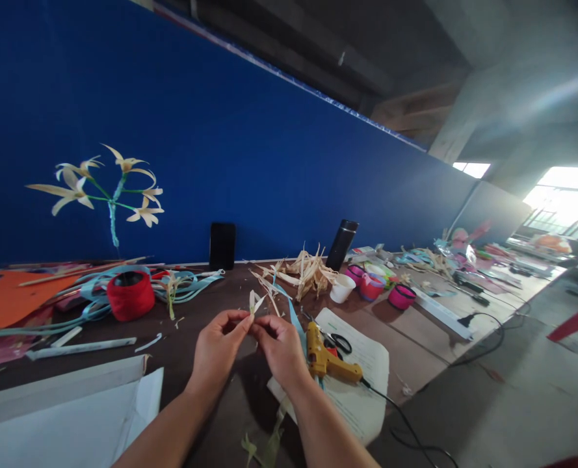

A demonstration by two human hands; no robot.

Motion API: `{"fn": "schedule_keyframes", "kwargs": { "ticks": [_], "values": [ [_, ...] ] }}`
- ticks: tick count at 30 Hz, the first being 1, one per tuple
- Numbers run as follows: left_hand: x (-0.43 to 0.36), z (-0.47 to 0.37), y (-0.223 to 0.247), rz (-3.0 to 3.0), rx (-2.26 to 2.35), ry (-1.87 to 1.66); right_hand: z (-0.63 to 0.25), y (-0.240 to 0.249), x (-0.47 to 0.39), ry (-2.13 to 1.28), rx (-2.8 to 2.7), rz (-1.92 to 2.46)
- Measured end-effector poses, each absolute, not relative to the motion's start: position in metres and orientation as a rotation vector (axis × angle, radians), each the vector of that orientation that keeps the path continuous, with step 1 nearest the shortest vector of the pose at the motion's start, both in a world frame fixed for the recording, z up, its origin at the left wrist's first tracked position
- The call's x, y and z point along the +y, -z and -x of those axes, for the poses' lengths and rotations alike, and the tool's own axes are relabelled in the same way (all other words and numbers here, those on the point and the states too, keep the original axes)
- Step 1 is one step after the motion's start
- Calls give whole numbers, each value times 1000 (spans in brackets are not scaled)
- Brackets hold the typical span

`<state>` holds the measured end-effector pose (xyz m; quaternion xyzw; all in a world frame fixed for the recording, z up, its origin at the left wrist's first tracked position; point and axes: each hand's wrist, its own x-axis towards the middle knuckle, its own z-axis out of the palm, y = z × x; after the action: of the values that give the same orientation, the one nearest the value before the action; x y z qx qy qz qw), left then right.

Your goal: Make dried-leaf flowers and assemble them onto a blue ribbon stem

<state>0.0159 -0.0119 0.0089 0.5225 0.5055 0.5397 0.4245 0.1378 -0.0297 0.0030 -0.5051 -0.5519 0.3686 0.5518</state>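
Between my hands, over the dark table, is a small pale flower of dried husk petals, its tips pointing up. My left hand pinches its base from the left, thumb against forefinger. From the other side my right hand pinches the same base, and the fingertips of both hands nearly meet. What lies under the fingertips is hidden. Close to my right hand, a yellow glue gun rests on a printed sheet, with black-handled scissors behind it. A light blue strip runs beside that hand.
A finished husk flower spray stands at the back left near a red roll. Dried husks, a white cup, a black flask and a black phone-like slab line the back. A white box lies front left; a cord trails right.
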Motion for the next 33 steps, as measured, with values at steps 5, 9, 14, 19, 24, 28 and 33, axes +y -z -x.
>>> {"fn": "schedule_keyframes", "kwargs": {
  "ticks": [5,9,14,19,24,28,33],
  "values": [
    [-13,-18,-9,-1243,1190,-1312,-141,5,-24,-969,-1249,1132],
    [-14,-19,-12,-1264,1128,-1319,-142,7,-22,-1042,-1207,1097],
    [-16,-18,-12,-1308,1120,-1273,-142,4,-24,-1097,-1156,1055],
    [-15,-18,-9,-1227,1069,-1291,-143,3,-25,-1129,-1114,1016],
    [-10,-15,-10,-1027,1022,-1327,-143,0,-27,-1212,-1079,968],
    [-9,-15,-11,-899,826,-1212,-144,-1,-28,-1304,-1070,920],
    [-10,-16,-8,-903,572,-1073,-145,-2,-30,-1394,-1072,855]
  ]
}}
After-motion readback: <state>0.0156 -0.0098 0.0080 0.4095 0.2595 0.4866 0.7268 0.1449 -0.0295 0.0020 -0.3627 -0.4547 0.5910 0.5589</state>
